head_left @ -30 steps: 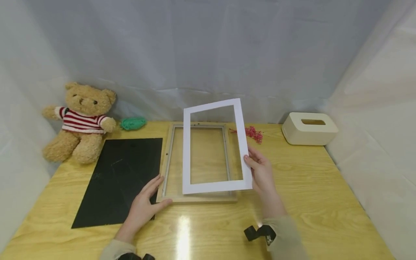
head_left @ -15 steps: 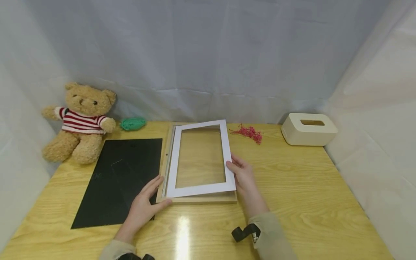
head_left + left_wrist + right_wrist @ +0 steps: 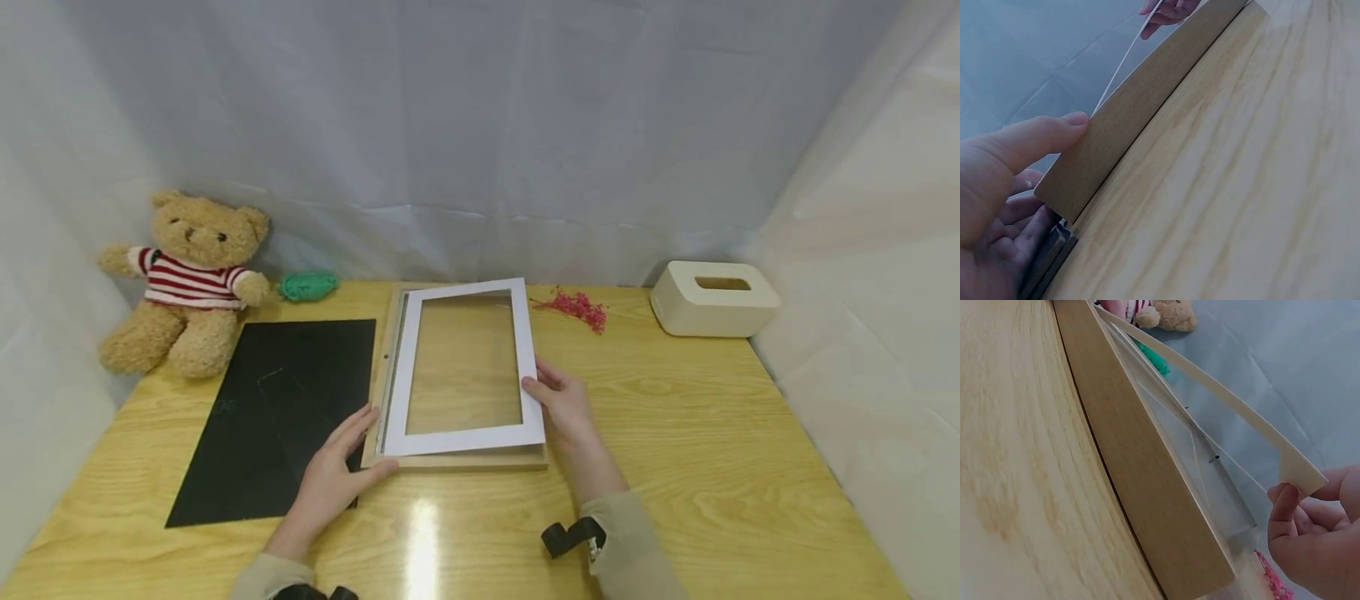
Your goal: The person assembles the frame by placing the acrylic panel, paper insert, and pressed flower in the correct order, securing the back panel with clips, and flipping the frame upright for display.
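Pale sheeting encloses 3 sides of the bench. The back sheet is grey-blue, with soft vertical folds and a wrinkled crease running across its lower part, above the bench's far edge. The left sheet and the right sheet look whiter and meet the back sheet at 2 slanting corners. The bench top is yellow wood with a wavy, darker grain; its 2 side edges run along the side sheets. A bright streak of reflected light lies on the near part of the top, left of centre. In the wrist views, the wood looks paler.
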`<state>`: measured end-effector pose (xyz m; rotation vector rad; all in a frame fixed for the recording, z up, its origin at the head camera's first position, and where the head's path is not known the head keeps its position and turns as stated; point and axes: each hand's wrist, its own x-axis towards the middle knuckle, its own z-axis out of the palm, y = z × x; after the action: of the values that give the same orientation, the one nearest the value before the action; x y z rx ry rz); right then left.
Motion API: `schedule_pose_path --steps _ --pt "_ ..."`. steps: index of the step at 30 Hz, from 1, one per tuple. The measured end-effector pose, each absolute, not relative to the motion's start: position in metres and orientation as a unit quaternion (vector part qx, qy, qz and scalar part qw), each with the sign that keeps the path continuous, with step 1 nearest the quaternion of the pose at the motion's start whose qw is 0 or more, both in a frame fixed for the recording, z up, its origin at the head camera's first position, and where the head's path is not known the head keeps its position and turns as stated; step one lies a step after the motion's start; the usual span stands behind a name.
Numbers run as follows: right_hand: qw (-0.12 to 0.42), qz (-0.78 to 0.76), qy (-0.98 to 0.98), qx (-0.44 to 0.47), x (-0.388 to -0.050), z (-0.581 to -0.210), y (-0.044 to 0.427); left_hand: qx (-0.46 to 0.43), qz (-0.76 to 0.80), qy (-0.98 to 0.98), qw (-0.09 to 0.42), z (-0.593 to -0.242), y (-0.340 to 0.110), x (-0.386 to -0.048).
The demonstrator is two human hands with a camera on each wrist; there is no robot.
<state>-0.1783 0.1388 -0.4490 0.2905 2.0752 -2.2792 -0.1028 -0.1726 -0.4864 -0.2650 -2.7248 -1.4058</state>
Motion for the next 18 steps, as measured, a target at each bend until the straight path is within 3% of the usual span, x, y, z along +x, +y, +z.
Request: schedule_pose_path --steps 11,18 --pt "0.064 -0.604 0.793 0.053 -0.1787 -0.4427 0.1413 -0.095 -0.448 -0.888 0.047 -0.4869 -0.1715 -0.1038" --pt "0.032 -0.502 0.864 0.010 -0.1768 -0.4397 0.1450 -0.091 -0.450 -0.888 0.041 -0.4892 -0.1724 -0.1035"
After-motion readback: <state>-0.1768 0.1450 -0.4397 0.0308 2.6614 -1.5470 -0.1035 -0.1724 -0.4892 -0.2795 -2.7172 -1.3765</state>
